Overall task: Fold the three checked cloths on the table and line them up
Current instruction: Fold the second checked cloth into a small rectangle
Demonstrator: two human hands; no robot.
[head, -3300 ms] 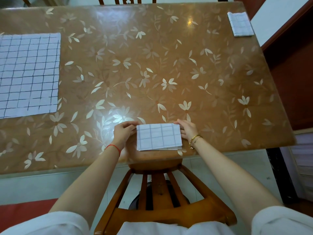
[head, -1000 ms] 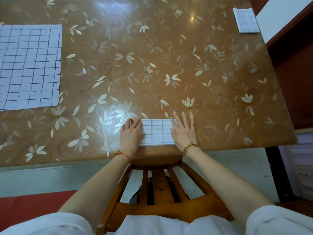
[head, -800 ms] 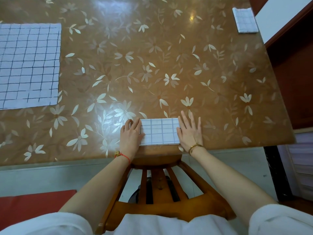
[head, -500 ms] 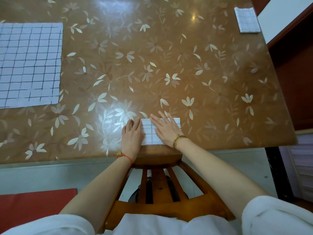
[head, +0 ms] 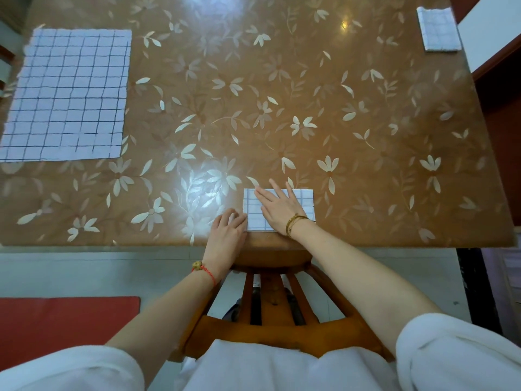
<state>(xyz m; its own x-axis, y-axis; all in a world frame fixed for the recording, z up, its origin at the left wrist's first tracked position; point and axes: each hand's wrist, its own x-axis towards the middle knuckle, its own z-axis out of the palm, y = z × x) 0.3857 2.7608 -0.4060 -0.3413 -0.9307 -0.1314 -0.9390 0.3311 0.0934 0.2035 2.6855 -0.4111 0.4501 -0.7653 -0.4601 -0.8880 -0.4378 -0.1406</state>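
- Flat-fingered, the right hand [head: 282, 208] presses the folded cloth [head: 306, 204] at the table's [head: 366, 136] near edge; the cloth's long axis runs left-right.
- Left hand [head: 228, 230]: bent fingers touch the cloth's left end; whether they pinch it, I cannot tell.
- Finished cloth [head: 439, 29] lies far right, nearer the right hand; the unfolded cloth [head: 67, 94] lies far left.

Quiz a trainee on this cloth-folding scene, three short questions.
1. True or false: the right hand lies flat on the small folded white checked cloth near the brown flowered table's front edge.
2. How many cloths lie fully spread?
3. The other folded cloth sits at the table's: A far right corner; B far left corner; C centre.
Key: 1 true; 2 one, the large spread white checked cloth; 3 A.
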